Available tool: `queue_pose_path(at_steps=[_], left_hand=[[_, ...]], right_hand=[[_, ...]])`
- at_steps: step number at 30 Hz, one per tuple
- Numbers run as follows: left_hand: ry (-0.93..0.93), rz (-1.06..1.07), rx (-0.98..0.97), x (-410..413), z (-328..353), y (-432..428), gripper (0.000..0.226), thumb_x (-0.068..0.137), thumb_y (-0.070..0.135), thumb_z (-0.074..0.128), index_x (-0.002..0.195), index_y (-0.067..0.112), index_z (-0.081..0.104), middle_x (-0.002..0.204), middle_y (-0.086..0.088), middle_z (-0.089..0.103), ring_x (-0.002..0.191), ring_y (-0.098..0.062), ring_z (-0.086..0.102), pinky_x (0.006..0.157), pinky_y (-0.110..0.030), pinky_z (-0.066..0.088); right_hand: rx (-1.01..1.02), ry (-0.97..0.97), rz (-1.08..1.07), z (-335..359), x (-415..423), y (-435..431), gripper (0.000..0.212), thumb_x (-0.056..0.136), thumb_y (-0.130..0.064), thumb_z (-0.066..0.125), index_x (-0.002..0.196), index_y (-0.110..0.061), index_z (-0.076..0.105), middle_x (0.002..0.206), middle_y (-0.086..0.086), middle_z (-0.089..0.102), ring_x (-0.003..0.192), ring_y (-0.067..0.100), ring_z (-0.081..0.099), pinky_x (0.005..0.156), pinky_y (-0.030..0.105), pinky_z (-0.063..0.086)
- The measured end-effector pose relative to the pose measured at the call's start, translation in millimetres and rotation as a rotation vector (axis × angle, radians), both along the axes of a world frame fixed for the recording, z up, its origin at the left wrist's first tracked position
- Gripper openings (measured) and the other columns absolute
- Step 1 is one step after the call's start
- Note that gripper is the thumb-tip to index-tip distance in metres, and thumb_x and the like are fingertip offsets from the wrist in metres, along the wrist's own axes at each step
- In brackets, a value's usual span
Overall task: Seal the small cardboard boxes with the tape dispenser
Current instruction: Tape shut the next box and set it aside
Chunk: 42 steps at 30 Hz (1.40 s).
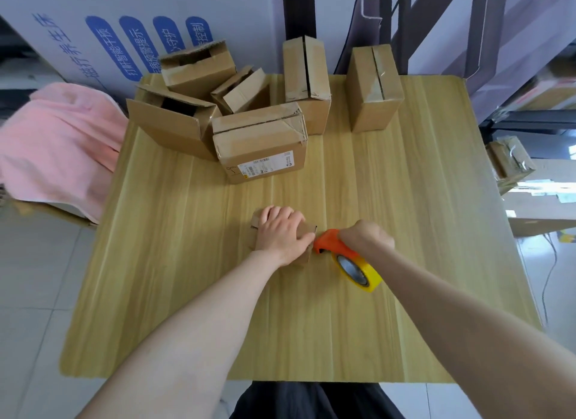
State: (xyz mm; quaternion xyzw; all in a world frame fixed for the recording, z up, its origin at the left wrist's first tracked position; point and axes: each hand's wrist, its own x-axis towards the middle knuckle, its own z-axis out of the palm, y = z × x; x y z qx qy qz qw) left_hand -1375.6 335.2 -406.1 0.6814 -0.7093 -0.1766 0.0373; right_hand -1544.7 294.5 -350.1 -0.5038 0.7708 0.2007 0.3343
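Here's the small box (304,229), sitting near the middle of the table (405,200), a little towards the person's side, and most of it is hidden under the left hand (282,233). That hand lies right on top, fingers curled over the far edge, thumb stretched along the near-right corner, pinning the box down. From what shows, the box's long axis runs roughly left to right across the table.

At the box's right end comes the tape dispenser (330,242), orange body, with the yellow tape roll (358,270) trailing back towards the person. The right hand (366,236) is wrapped tight around its handle. The nose looks to be touching that right end, just by the left thumb; whether tape is already stuck down there, I can't tell.

So this is what it turns on: the dispenser sits to the right of the box, in line with its length, and the run would go leftward over the top. The left hand covers that path, so my guess is it has to shift or lift as the tape comes across.

Further out, at the far side of the table: a labelled box (261,144) with its seam taped, open boxes (174,122) to its left, two upright boxes (374,88) behind and to its right, all well apart from the hands. A pink cloth (59,144) hangs off to the left
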Motion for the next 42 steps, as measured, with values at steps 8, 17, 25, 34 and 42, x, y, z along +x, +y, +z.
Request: queue_pose_path(at_steps=[8,17,25,34,42], left_hand=[[0.143,0.714,0.158,-17,19,25,0.042,0.085,0.058,0.054,0.118,0.032,0.057,0.13,0.001,0.053,0.127,-0.023,0.036,0.108,-0.039,0.015],[1.301,0.572,0.38,10,123,9,0.041,0.093,0.048,0.05,0.112,0.015,0.066,0.105,-0.003,0.072,0.094,-0.015,0.069,0.087,-0.033,0.053],[1.344,0.369,0.447,24,166,8,0.033,0.074,0.045,0.067,0.089,0.017,0.076,0.088,-0.003,0.072,0.082,-0.013,0.064,0.072,-0.027,0.049],[1.383,0.383,0.446,36,175,10,0.028,0.068,0.029,0.074,0.091,0.014,0.073,0.083,-0.002,0.072,0.076,-0.012,0.063,0.069,-0.023,0.05],[1.397,0.357,0.43,46,183,9,0.037,0.072,0.043,0.07,0.095,0.015,0.07,0.088,-0.001,0.073,0.075,-0.01,0.066,0.06,-0.021,0.047]], right_hand=[[-0.455,-0.716,-0.311,12,-50,55,0.035,0.073,-0.05,0.061,0.071,-0.016,0.067,0.052,0.0,0.062,0.041,0.021,0.061,0.041,0.037,0.053],[-0.647,-1.057,-0.255,79,-53,76,0.02,0.076,-0.037,0.066,0.085,-0.02,0.073,0.063,0.012,0.062,0.057,0.029,0.058,0.055,0.04,0.044],[-0.708,-1.032,-0.148,93,-37,82,0.017,0.074,-0.036,0.066,0.085,-0.024,0.071,0.058,-0.005,0.062,0.052,0.006,0.052,0.048,0.02,0.04],[-0.668,-1.077,-0.169,99,-26,81,0.022,0.074,-0.037,0.067,0.089,-0.022,0.073,0.062,0.002,0.066,0.055,0.017,0.059,0.051,0.033,0.045],[-0.648,-1.094,-0.233,111,-16,82,0.031,0.075,-0.037,0.066,0.09,-0.01,0.072,0.064,0.016,0.062,0.055,0.03,0.058,0.054,0.056,0.049]])
